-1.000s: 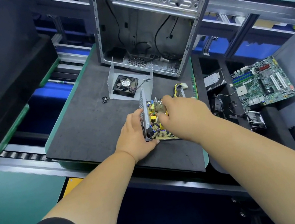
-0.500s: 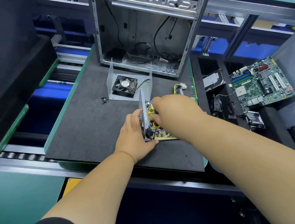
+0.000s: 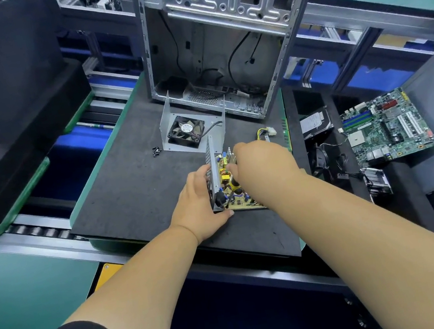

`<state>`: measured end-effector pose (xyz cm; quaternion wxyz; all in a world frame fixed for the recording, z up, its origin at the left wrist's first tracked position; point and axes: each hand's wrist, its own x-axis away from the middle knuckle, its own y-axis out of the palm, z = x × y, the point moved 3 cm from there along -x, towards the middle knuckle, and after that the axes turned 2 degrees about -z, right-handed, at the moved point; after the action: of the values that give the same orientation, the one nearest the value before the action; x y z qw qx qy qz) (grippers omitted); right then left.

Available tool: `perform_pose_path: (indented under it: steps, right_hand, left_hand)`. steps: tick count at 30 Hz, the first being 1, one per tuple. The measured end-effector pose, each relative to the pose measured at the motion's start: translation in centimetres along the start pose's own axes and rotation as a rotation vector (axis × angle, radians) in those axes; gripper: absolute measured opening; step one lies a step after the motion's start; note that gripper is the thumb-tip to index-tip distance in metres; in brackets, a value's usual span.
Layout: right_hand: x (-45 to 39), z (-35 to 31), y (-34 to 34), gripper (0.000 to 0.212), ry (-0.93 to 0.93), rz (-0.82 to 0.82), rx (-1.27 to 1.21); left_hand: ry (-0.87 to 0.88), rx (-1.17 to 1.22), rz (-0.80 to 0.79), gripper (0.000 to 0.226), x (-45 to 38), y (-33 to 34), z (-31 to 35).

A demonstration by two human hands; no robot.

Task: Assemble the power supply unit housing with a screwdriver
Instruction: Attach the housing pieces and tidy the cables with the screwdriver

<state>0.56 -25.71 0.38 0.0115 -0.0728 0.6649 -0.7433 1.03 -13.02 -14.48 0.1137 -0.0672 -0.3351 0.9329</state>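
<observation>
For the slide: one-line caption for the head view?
Left hand grips the PSU's upright metal panel while right hand works on its circuit board; fan cover lies behind.

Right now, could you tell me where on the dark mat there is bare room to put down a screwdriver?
The mat is bare to the left of the left hand, below the small screws, out to its green edge. A narrower bare strip runs along its near edge. It is crowded around the power supply board, the fan bracket and the computer case.
</observation>
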Motion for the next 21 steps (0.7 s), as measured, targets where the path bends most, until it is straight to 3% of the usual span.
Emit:
perform_pose_path:
  steps: [5,8,14,21]
  right_hand:
    - [1.1,0.8,0.8,0.025,-0.014,0.023,-0.252]
    - [2.5,2.0,1.2,0.021,-0.028,0.064,-0.363]
    - [5.3,4.3,0.3,0.012,-0.054,0.209,-0.512]
    - [4.8,4.8,-2.5,0.010,-0.060,0.328,-0.701]
  left_hand:
    - [-0.014,0.087,-0.103,0.114,0.6,-1.2,0.2]
    - [-0.018,0.120,-0.137,0.095,1.6,-3.1,0.6]
    - [-0.036,0.088,0.073,0.036,5.5,-7.3,1.7]
    - [-0.167,0.200,0.261,0.022,6.0,-11.5,2.4]
